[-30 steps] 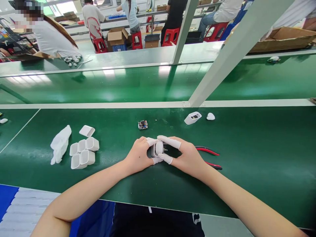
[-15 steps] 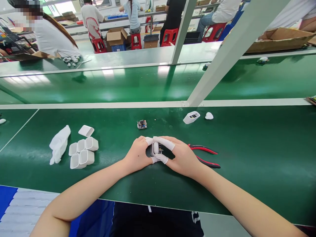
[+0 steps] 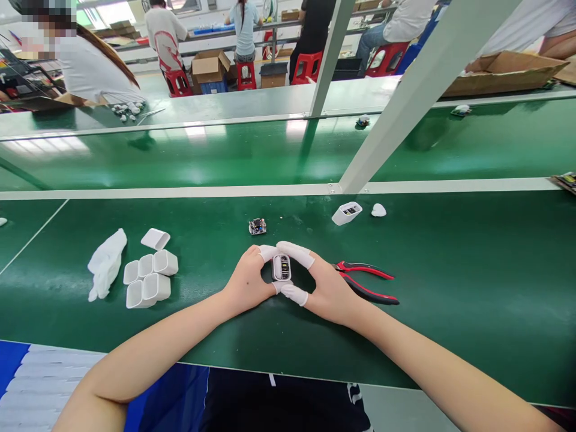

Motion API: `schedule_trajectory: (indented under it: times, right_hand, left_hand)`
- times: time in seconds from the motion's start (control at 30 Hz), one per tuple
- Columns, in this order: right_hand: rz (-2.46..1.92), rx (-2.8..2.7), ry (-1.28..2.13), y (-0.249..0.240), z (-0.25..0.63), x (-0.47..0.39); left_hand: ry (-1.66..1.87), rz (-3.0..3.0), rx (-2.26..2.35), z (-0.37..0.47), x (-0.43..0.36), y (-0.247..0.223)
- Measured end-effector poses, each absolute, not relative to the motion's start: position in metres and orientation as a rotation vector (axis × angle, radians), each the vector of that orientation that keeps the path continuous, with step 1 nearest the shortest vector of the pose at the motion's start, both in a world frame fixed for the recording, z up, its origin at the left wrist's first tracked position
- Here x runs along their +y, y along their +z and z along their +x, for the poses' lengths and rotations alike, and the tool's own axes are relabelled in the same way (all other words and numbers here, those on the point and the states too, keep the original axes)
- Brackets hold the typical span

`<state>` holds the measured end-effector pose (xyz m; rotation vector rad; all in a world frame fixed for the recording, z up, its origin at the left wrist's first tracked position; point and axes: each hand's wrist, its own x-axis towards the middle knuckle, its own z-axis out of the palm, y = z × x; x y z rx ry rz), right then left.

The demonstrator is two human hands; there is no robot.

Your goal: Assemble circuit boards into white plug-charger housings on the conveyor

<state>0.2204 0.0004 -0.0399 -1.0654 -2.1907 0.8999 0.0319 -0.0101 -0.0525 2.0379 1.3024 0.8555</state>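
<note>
Between my two hands is a white plastic housing (image 3: pixel 282 267), its open end facing up and a circuit board showing inside. My left hand (image 3: pixel 249 277) grips its left side, thumb and finger closed on it. My right hand (image 3: pixel 330 289) closes on it from the right. White finger cots cover the fingertips of both hands. Pliers (image 3: pixel 368 282) with red and black handles lie just beyond my right hand, their jaws partly hidden by it. A small bare circuit board (image 3: pixel 257 226) rests on the green bench above my hands.
Left on the bench are several empty white housings (image 3: pixel 156 287) and a crumpled white bag (image 3: pixel 107 264). At the right stand a filled housing (image 3: pixel 347 213) and a small white lump (image 3: pixel 378 210). A slanted metal post (image 3: pixel 405 114) rises from the rail (image 3: pixel 180 192); small parts sit on the green belt (image 3: pixel 225 156) behind.
The circuit board, whose pins stuck out to the right, now sits inside the white housing, and its top faces me. Parts on the belt behind have moved left.
</note>
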Motion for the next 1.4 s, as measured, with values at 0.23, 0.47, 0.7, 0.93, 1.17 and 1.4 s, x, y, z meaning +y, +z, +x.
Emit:
schedule_trajectory:
  times: [0.23, 0.47, 0.7, 0.93, 1.17, 1.4]
  right_hand:
    - [-1.109, -1.637, 1.629, -0.038, 0.211, -0.005]
    - [-1.192, -1.469, 1.600, -0.034, 0.206, -0.001]
    - [-1.221, -1.649, 1.311, -0.028, 0.211, -0.005]
    - [-1.252, -1.641, 1.405, -0.040, 0.210, 0.000]
    - [-1.060, -1.851, 1.241, -0.029, 0.216, -0.009]
    - [-0.567, -2.183, 0.317, -0.036, 0.229, 0.000]
  left_hand:
    - [1.114, 2.165, 1.205, 0.032, -0.013, -0.054]
    - [1.074, 2.076, 1.064, 0.033, -0.014, -0.053]
    - [1.069, 1.510, 0.991, 0.031, -0.010, -0.056]
    - [1.070, 1.296, 1.138, 0.037, -0.008, -0.051]
    - [1.226, 1.612, 1.085, 0.034, -0.023, -0.040]
    - [1.511, 2.401, 0.627, 0.023, -0.027, -0.043]
